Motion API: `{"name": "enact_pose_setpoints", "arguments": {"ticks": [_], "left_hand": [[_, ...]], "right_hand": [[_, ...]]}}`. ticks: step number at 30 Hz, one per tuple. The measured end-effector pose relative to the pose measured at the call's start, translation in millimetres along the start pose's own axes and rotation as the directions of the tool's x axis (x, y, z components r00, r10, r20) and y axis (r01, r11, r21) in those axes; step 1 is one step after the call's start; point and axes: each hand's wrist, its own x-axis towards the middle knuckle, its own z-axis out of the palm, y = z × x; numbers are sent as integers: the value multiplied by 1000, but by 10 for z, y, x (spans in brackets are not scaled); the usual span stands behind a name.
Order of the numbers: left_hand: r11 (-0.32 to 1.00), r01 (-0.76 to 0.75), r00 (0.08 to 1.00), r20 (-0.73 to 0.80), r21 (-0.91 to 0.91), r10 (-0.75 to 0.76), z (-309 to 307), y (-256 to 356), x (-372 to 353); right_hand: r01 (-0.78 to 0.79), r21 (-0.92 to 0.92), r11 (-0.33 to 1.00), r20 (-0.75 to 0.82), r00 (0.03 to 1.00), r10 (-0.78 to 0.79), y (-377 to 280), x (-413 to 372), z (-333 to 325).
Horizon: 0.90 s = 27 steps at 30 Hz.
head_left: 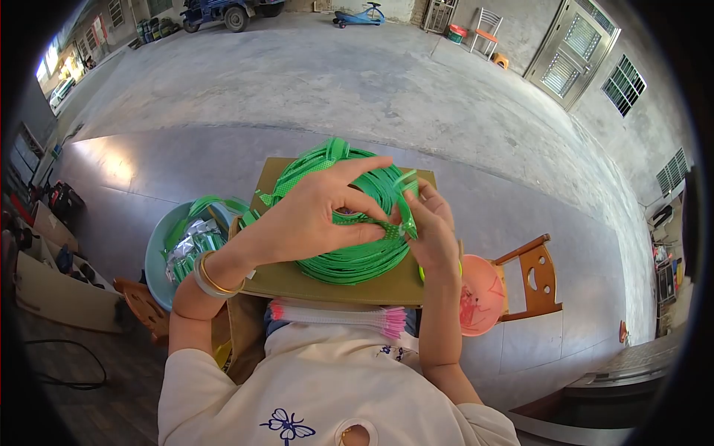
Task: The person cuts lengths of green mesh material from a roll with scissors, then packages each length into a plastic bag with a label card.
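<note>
A large coil of green plastic strip (pixel 349 269) lies on a small olive-coloured table (pixel 279 282) in front of me. Above the coil, my left hand (pixel 320 204) pinches a dotted stretch of green strip between thumb and finger, with its index finger raised. My right hand (pixel 433 230) is closed on a bent, folded piece of the same green strip (pixel 407 212), close to the left fingertips. Across my lap rests a bundle of thin clear sticks with pink ends (pixel 338 315).
To the left stands a blue basin (pixel 155 260) holding silver and green packets. A pink basin (pixel 487 293) with red pieces sits on a wooden chair (pixel 532 279) at the right. Farther off are a blue ride-on toy (pixel 359 16) and a metal chair (pixel 487 31).
</note>
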Motion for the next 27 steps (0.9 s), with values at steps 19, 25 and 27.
{"name": "enact_pose_setpoints", "arguments": {"ticks": [19, 25, 27], "left_hand": [[959, 275, 958, 97, -61, -269, -133, 437, 675], [963, 238, 946, 257, -128, -199, -198, 29, 300], [919, 380, 877, 357, -108, -321, -178, -26, 172]], "right_hand": [[324, 211, 922, 229, 901, -370, 177, -38, 498], [413, 463, 784, 346, 731, -589, -448, 1, 190], [408, 554, 726, 174, 796, -580, -646, -23, 19]]}}
